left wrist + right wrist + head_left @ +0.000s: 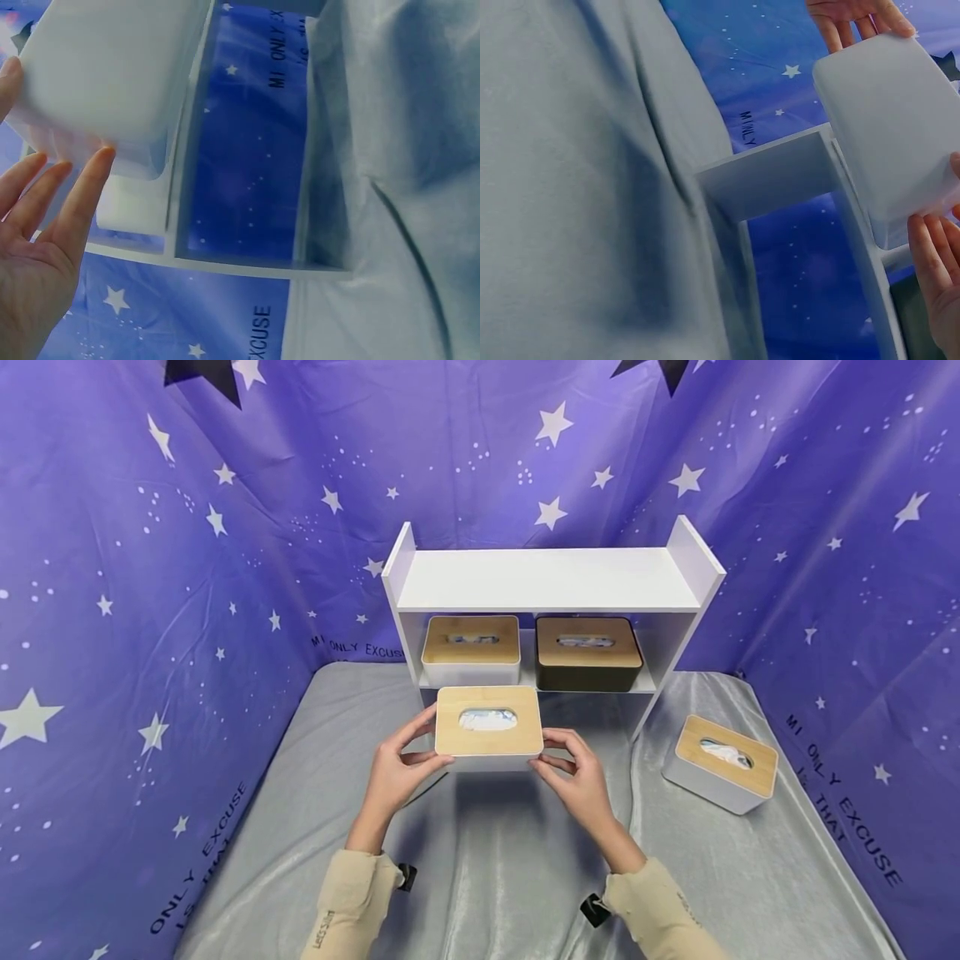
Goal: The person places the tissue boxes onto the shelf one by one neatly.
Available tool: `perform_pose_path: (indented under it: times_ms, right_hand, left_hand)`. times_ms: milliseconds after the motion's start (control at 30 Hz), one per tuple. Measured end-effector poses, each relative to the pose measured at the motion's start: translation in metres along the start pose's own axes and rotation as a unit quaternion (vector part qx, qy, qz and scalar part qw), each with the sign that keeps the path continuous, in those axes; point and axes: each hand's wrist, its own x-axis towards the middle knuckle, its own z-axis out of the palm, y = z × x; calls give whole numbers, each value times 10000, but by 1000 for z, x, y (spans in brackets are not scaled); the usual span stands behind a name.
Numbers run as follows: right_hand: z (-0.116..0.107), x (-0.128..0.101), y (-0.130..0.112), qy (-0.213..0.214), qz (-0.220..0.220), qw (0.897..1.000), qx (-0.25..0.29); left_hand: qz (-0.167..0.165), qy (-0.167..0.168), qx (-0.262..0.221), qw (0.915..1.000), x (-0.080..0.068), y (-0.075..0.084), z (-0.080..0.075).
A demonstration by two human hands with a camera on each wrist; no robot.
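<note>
Gripping the white tissue box with only our left hand and right hand fingertips, we risk dropping it or bumping the shelf.

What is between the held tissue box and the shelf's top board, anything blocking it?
Nothing visible. Both the left hand and right hand hold the white tissue box in front of the shelf; its top board is bare. The lower level already holds a white box and a dark box.
</note>
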Motion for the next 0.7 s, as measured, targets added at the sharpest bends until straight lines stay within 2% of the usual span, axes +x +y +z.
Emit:
perform_pose_path:
  times_ms: [267,500,700]
  right_hand:
    - [-4,5,17,144,-168,9997,67]
    - [-7,12,14,210,-492,9984,186]
    - [-9,19,7,290,-507,9982,126]
  left_hand:
    - [219,93,59,9997,6,9,0]
    - [407,191,72,9990,11,18,0]
    - [557,320,43,9979,17,24,1]
